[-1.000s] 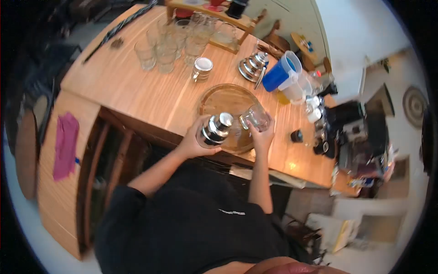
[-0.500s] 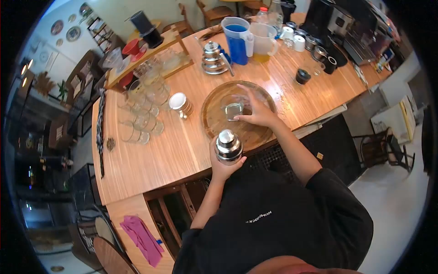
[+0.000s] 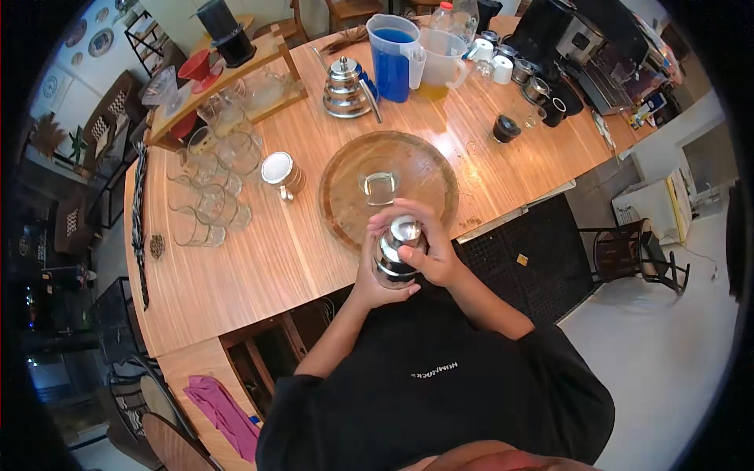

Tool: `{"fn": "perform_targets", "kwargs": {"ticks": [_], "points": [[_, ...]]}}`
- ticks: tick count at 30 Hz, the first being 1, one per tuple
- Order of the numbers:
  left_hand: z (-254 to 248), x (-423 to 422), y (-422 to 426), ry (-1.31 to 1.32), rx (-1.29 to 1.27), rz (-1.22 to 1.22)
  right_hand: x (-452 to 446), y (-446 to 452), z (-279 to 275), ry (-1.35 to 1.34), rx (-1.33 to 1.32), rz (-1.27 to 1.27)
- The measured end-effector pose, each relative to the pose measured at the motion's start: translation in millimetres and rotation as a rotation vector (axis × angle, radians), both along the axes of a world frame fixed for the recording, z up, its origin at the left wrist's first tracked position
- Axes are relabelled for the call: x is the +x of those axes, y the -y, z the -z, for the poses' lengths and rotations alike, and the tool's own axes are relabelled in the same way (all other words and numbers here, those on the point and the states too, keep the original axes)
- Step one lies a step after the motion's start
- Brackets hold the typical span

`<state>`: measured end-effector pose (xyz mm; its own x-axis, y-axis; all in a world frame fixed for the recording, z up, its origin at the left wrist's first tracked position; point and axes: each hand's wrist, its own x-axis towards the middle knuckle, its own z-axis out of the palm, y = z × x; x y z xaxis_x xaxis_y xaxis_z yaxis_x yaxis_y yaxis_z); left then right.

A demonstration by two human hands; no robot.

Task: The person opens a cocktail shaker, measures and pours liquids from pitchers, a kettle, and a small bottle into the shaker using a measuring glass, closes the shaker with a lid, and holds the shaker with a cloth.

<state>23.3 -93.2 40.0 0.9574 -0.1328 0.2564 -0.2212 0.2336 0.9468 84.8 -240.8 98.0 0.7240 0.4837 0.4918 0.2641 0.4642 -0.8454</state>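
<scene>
A shiny metal cocktail shaker (image 3: 395, 255) is held close to my body, over the near edge of the table. My left hand (image 3: 372, 275) is closed around its lower body from the left. At the top, my right hand (image 3: 434, 255) curls around the lid, its thumb across the front and its fingers behind. Just beyond the shaker, a clear drinking glass (image 3: 380, 188) stands on a round wooden tray (image 3: 339, 184). Neither hand touches the glass. What is inside the shaker cannot be seen.
Left of the tray are a striped mug (image 3: 284, 177) and several clear glasses (image 3: 210, 202). Behind it stand a gooseneck kettle (image 3: 345, 90), a pitcher of blue liquid (image 3: 391, 67) and a pitcher of yellowish liquid (image 3: 437, 71). A dark small glass (image 3: 506, 128) sits right.
My right hand has moved from beside the glass on the tray to the shaker and closed on its top. My left hand still holds the shaker. The camera view has shifted slightly.
</scene>
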Motion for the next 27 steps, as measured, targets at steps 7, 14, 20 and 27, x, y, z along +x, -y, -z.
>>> {"fn": "perform_targets", "kwargs": {"ticks": [7,14,20,27], "points": [[-8.6,12.1,30.9,-0.101,-0.191,0.099,2.5,24.6,8.9,0.289,-0.040,0.212],[-19.5,19.7,56.4,0.061,-0.223,0.048,-1.2,50.6,13.1,0.187,-0.088,0.243],[-20.1,23.2,105.6,-0.431,-0.768,-0.123,14.1,85.8,1.3,0.423,-0.132,0.234],[-19.5,16.3,144.6,-0.677,-0.613,-0.109,36.5,129.0,2.1,0.417,-0.039,-0.022]]}}
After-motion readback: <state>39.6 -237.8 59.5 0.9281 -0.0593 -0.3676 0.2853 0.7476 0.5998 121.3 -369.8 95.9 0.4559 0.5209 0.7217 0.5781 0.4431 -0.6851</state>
